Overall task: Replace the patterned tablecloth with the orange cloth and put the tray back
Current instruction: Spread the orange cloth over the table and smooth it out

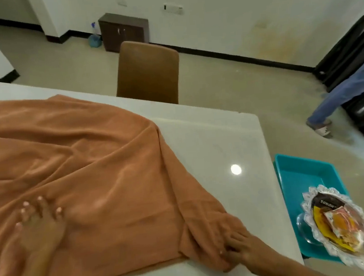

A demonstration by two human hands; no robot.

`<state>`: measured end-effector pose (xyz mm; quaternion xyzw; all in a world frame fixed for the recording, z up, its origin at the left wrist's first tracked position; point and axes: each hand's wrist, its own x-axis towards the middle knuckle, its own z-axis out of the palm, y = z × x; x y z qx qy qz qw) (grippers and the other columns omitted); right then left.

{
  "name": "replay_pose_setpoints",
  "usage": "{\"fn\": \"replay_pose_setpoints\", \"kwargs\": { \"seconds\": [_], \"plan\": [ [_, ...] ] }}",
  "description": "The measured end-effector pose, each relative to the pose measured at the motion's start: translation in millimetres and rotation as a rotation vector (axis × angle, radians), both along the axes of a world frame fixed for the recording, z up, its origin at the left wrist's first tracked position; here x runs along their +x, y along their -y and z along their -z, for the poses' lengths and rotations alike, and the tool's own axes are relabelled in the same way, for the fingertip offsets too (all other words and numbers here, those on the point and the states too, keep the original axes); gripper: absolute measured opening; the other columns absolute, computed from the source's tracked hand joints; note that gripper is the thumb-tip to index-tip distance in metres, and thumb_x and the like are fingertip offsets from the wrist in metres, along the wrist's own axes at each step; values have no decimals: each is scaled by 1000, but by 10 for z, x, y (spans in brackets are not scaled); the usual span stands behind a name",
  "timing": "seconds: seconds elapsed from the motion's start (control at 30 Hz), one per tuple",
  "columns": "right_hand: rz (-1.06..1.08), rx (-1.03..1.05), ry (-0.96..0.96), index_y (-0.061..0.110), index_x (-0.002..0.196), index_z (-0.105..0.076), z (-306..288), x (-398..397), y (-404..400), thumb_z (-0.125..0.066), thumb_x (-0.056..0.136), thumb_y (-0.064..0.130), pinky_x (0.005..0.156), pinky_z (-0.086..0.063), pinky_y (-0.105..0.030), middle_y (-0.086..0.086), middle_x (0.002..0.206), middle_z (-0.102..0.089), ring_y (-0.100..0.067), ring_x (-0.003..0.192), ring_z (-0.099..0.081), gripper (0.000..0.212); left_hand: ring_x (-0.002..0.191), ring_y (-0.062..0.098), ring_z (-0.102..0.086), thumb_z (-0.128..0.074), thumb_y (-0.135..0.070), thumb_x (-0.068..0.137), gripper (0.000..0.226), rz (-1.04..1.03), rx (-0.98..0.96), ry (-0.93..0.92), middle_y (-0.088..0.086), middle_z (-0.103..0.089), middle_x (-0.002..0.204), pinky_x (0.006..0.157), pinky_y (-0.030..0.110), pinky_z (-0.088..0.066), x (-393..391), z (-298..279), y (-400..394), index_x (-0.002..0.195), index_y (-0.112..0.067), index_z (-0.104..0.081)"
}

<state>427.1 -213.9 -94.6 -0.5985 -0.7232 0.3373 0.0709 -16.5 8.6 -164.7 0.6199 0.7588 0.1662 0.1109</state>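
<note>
Orange cloth (74, 159) half spread on the white worktop (210, 148), both hands on it.

Its long axis runs from far left to the near right corner, where it bunches; the worktop's right part lies bare. Left hand (34, 227) rests flat, fingers straight, grip released, pinning the cloth. Right hand (240, 248) seems to pinch the bunched corner, though blur hides the fingers. To do this well, draw that corner rightward toward the edge while the left palm anchors and smooths the folds. Tray (340, 219) sits off the worktop, on a teal bin (299, 172).
</note>
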Motion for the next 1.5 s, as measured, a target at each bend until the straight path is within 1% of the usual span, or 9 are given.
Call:
{"fn": "replay_pose_setpoints", "kwargs": {
  "seconds": [0.17,0.27,0.5,0.63,0.73,0.9,1.0,1.23,1.5],
  "plan": [
    [221,102,233,68,124,-25,270,-157,200,-43,87,64,107,-18,-15,24,145,-23,1,130,-28,41,140,37,-24,-25,-43,95,65,170,-29,36,23,-25,152,111,51,-19,1312,-248,829,146,-3,-29],
    [275,244,348,50,129,-39,254,-162,178,-22,72,87,106,-34,-32,7,136,-47,-13,120,-47,70,140,33,-27,-23,-48,94,67,247,-127,59,19,-23,153,111,48,-21,1837,-118,1139,149,-8,-21],
    [235,328,422,32,107,-63,-38,133,-36,-32,79,77,79,-46,-28,12,95,-58,-7,85,-53,61,143,28,-21,-23,-52,93,70,325,-124,-20,14,-17,156,114,45,-14,1582,69,982,150,-11,-22],
    [165,462,408,20,107,-65,-82,92,81,-66,84,26,59,-50,-30,1,105,-58,-21,77,-59,23,143,28,-18,-16,-62,92,79,414,-100,-65,13,-14,157,115,40,-12,983,167,833,151,-9,-16],
    [-117,374,460,32,117,-59,184,-74,471,-36,98,26,68,-52,-24,3,125,-54,-14,105,-56,31,144,24,-18,-15,-62,93,80,542,-79,-151,12,-16,156,117,35,-7,545,209,833,150,-6,-16],
    [-279,180,281,38,138,-43,325,-90,757,-52,70,3,102,-38,-23,11,148,-38,-8,136,-33,77,140,28,-28,-12,-59,95,76,585,-106,-199,13,-25,153,117,28,-2,74,79,920,147,-5,-27],
    [-156,183,202,64,125,-38,279,-121,742,-44,95,51,104,-28,-18,40,130,-39,10,126,-34,33,140,29,-28,-12,-54,97,73,501,-51,-171,14,-24,154,117,31,-3,380,-65,1039,147,-1,-24],
    [357,190,113,23,131,-48,361,-195,-67,-36,97,34,91,-49,-32,4,130,-54,-15,115,-55,38,145,25,-9,-18,-49,97,71,219,-65,164,14,-9,157,117,43,-10,1903,-195,1488,149,-2,-12],
    [549,112,-64,12,135,-43,375,-786,-1161,-41,98,37,100,-40,-33,-6,136,-47,-20,122,-47,44,144,25,-20,-15,-50,98,68,280,-123,-18,14,-19,156,115,43,-15,1925,91,1574,149,-6,-22]
  ]
}}
